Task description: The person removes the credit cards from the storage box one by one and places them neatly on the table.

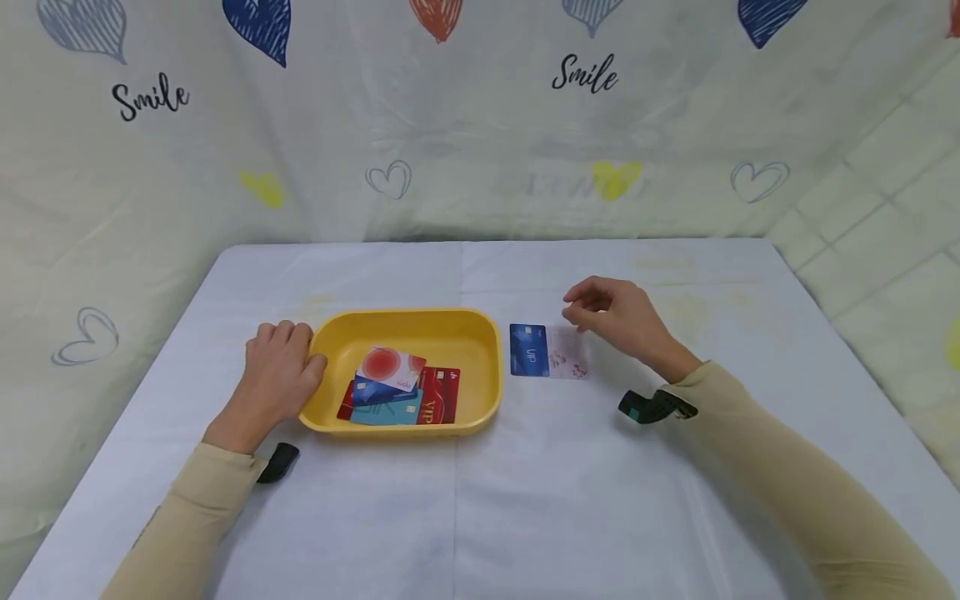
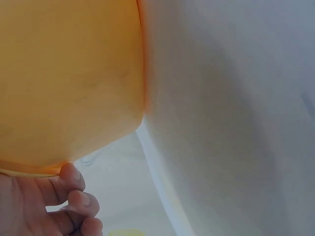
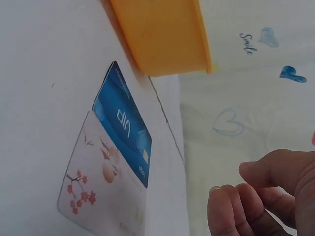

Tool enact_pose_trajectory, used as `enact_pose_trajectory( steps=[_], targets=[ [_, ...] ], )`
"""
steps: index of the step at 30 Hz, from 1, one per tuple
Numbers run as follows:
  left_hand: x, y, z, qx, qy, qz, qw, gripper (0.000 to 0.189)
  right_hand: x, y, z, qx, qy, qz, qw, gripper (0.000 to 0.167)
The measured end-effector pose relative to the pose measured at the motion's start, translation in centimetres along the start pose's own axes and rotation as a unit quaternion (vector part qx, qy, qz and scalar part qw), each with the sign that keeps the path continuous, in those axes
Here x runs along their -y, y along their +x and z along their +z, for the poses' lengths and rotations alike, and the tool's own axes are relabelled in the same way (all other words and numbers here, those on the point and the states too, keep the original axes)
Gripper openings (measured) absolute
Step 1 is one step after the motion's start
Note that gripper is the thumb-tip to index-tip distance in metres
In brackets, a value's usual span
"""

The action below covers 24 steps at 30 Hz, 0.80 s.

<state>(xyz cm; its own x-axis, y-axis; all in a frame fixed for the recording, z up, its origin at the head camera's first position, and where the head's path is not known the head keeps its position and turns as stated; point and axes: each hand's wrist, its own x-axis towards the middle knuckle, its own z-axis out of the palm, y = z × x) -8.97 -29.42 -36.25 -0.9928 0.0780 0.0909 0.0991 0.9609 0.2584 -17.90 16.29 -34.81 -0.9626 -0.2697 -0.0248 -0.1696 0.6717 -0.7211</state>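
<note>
My left hand (image 1: 276, 379) grips the left rim of a yellow plastic tray (image 1: 408, 313), its fingertips bent under the edge in the left wrist view. Inside lie several overlapping cards: a white card with a red circle (image 1: 381, 364), a darker blue one, a light blue card (image 1: 386, 412) and a red VIP card (image 1: 447, 398). On the table right of the tray, a blue VIP card (image 1: 528, 357) overlaps a pale pink card with blossoms (image 1: 564, 360). My right hand (image 1: 618, 315) hovers over the pale card's upper right, fingers loosely bent around nothing, thumb apart from them.
A white cloth (image 1: 457, 517) with a centre crease covers the table. Behind it hangs a pale curtain (image 1: 480, 117) printed with hearts and "Smile". Black wrist cameras (image 1: 654, 407) sit below both wrists, near the beige cuffs.
</note>
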Motion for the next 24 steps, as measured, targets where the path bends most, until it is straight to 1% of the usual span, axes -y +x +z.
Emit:
enact_pose_trajectory(
  steps=[11, 17, 24],
  targets=[
    [0.4, 0.1, 0.1, 0.002, -0.008, -0.002, 1.0000, 0.024, 2.3, 1.5, 0.8, 0.013, -0.010, -0.022, 0.9996, 0.031],
    [0.5, 0.1, 0.1, 0.002, -0.010, -0.005, 0.9999, 0.024, 3.6, 2.2, 1.3, 0.019, 0.001, -0.039, 0.9991, 0.025],
    [0.6, 0.3, 0.3, 0.003, -0.012, -0.006, 0.9999, 0.025, 5.0, 3.0, 2.2, 0.018, 0.009, -0.058, 0.9981, 0.024]
  ],
)
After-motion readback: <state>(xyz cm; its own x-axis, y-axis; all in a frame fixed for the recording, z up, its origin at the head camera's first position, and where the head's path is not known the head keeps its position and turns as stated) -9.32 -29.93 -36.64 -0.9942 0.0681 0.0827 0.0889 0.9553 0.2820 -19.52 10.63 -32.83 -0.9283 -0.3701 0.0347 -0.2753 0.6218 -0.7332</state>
